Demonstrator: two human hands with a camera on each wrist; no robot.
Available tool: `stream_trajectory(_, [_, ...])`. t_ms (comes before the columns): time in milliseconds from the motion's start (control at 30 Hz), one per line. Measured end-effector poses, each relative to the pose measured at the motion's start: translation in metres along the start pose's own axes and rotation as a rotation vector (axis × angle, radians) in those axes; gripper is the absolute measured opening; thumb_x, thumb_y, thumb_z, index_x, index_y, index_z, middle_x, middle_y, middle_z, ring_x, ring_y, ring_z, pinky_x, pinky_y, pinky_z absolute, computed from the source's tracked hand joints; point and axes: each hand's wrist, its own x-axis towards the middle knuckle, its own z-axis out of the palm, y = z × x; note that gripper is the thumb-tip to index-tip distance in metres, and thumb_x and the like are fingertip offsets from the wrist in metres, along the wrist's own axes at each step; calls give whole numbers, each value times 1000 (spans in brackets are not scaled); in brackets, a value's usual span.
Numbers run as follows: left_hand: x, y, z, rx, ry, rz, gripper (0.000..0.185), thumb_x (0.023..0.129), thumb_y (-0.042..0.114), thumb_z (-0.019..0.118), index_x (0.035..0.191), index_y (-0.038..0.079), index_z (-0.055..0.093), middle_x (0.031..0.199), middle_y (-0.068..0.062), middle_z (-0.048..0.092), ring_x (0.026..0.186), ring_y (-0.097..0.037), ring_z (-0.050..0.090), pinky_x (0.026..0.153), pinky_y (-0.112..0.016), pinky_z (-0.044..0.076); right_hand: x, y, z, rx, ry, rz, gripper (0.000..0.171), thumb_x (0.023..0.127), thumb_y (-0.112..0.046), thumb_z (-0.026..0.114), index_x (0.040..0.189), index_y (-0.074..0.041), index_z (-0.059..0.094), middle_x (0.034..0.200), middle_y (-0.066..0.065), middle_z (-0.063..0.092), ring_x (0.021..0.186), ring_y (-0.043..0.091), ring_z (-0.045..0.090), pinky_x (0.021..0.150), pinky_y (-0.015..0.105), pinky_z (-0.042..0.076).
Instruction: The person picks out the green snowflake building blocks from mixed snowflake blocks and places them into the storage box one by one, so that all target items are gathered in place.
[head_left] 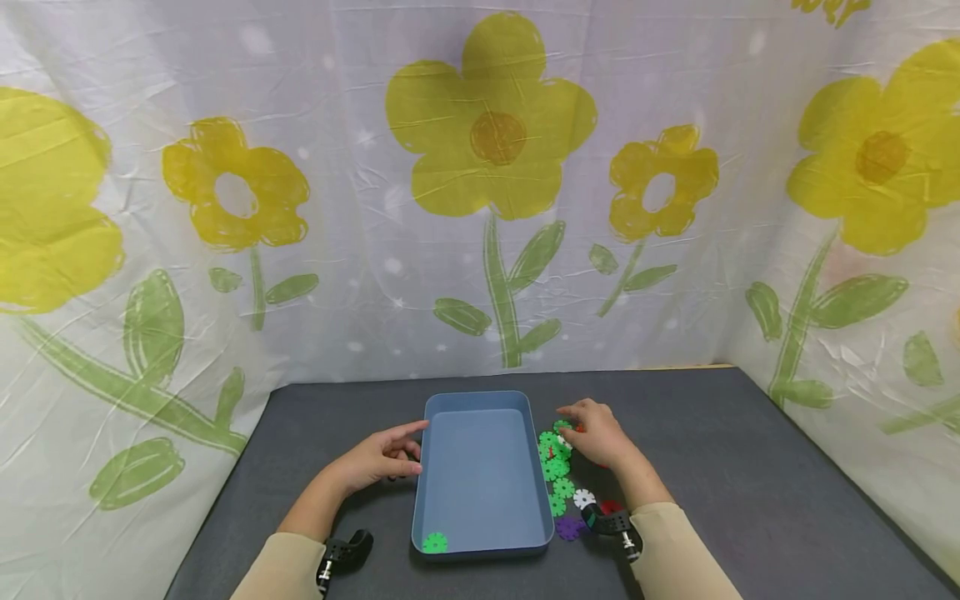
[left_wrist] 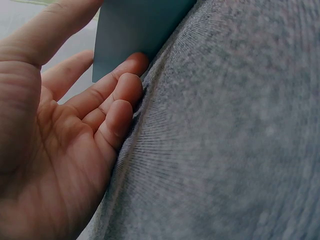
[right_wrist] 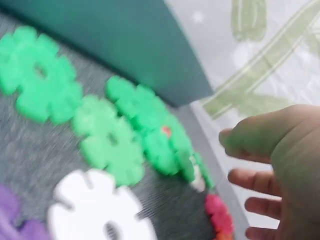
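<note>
A blue rectangular tray (head_left: 480, 467) lies on the table with one green snowflake-shaped plastic disc (head_left: 435, 542) in its near left corner. My left hand (head_left: 378, 458) is at the tray's left side, index fingertip and thumb at the rim, the other fingers loosely bent. In the left wrist view those fingers rest by the grey cloth below the tray wall (left_wrist: 130, 35). My right hand (head_left: 597, 433) hovers right of the tray, fingers parted, with nothing visibly held. Beneath and beside it are several green snowflake discs (head_left: 555, 469), a white one (right_wrist: 100, 210) and a purple one (head_left: 569, 527).
Red discs (head_left: 611, 506) lie partly hidden by the right forearm. Black wrist cameras (head_left: 348, 550) sit on both wrists. The dark grey table (head_left: 750, 483) ends at a hanging cloth (head_left: 360, 250) printed with yellow flowers, behind and on both sides.
</note>
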Motion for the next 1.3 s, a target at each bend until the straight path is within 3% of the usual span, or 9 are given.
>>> stream_trajectory(167, [-1,1,0,21,12,-1,79,96,14,75,161,5,31,117,-20,62,78,-19,55,66,-32,47,-2,7,7,-136,-34,46,44,103,-22,63,144,-5,59,140,25,47,131,49,36,98,67,32])
stream_trajectory(433, [-1,3,1,26,18,8,78,96,12,74,161,3,31,116,-21,62,79,-21,58,66,-32,47,-2,14,17,-194,45,71,43,101,-26,68,140,-8,64,133,21,49,121,42,42,94,62,33])
stream_trajectory(767, [0,1,1,44,27,-16,77,96,13,74,161,6,33,114,-16,64,82,-22,56,67,-33,47,1,19,20,-109,112,104,28,92,-29,78,115,-12,77,128,18,54,120,42,45,96,61,31])
stream_trajectory(1300, [1,1,2,56,30,-13,76,97,14,74,161,6,33,113,-15,64,83,-22,57,67,-33,48,0,21,19,-46,120,127,21,83,-33,87,89,-17,76,123,11,59,118,38,47,96,59,30])
